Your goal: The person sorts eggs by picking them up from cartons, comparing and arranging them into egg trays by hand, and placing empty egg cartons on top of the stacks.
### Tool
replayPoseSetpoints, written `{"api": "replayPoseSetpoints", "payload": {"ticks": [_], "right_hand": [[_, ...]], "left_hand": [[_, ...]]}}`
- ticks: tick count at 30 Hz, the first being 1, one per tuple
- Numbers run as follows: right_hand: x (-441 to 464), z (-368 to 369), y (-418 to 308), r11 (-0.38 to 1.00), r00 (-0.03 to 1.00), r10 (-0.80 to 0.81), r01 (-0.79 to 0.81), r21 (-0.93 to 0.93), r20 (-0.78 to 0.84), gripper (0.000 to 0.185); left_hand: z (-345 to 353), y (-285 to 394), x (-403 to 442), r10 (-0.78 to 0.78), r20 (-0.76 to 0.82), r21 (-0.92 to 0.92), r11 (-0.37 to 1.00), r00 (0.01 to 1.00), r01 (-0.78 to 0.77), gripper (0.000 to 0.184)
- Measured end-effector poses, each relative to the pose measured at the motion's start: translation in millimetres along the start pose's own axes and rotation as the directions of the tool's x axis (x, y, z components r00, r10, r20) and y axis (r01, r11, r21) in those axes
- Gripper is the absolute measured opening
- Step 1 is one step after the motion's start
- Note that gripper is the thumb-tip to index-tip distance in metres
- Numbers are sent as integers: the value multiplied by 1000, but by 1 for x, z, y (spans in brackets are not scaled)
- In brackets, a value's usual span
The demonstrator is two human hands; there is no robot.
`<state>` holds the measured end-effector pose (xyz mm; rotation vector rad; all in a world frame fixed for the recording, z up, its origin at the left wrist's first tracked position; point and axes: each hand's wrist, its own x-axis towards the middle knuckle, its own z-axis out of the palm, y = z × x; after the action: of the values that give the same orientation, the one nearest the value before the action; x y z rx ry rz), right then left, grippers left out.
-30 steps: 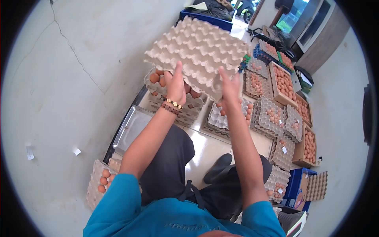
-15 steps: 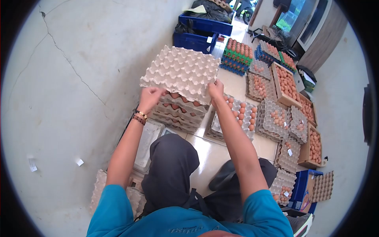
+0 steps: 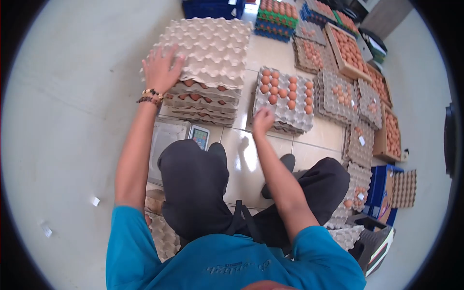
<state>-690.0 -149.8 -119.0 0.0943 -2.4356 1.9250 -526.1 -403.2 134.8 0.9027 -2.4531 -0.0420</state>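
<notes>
My left hand lies with fingers spread on the left part of an empty grey pulp egg tray. That tray tops a stack of egg trays, with brown eggs showing between the layers. Close to the front left corner of another stack is my right hand, slightly blurred, its fingers curled in and nothing visible in them. The top egg tray of that stack is partly filled with brown eggs.
A scale with a metal platform sits by my left knee. Further egg trays and wooden crates of eggs line the right side. Blue crates stand at the back, beside the wall on the left.
The empty tray has come down onto the stack. My left hand has moved from its front edge to its top. My right hand has let go and moved down toward the neighbouring stack.
</notes>
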Motion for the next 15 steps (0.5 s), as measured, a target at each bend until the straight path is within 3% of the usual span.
{"api": "replayPoseSetpoints", "payload": {"ticks": [1, 2, 3, 4, 5, 7, 9, 11, 13, 15], "right_hand": [[-28, 2, 21, 995, 989, 84, -77, -62, 126, 24], [-52, 15, 72, 968, 978, -152, 176, -178, 140, 19], [-70, 23, 94, 967, 920, 104, -5, -253, 379, 31], [-86, 26, 106, 920, 744, 352, -163, -356, 568, 48], [-93, 25, 108, 905, 738, 357, -122, -407, 572, 56], [-99, 31, 106, 871, 720, 359, -30, -490, 594, 73], [-97, 49, 123, 912, 799, 314, -104, -396, 514, 79], [-94, 50, 129, 912, 795, 374, -222, -344, 478, 82], [-75, 51, 99, 883, 705, 469, -351, -312, 533, 84], [-68, 55, 97, 866, 650, 481, -247, -434, 589, 84]], "left_hand": [[-6, 13, 2, 38, -32, -95, 995, 999, -41, 51], [-13, 27, 3, 71, -64, -190, 978, 995, -82, 50], [-22, 45, 3, 146, 9, -214, 967, 989, -141, 50], [-31, 66, 1, 221, 82, -243, 950, 972, -196, 50], [-32, 84, -4, 293, 147, -273, 930, 945, -246, 50], [-19, 110, -21, 220, 173, -132, 971, 960, -199, 52], [1, 114, -31, 144, 172, -10, 989, 975, -144, 51], [3, 110, -23, 150, 200, -88, 987, 968, -135, 49], [8, 110, -18, 151, 200, -70, 988, 968, -140, 46], [14, 120, -14, 122, 235, -19, 992, 964, -121, 46]]}}
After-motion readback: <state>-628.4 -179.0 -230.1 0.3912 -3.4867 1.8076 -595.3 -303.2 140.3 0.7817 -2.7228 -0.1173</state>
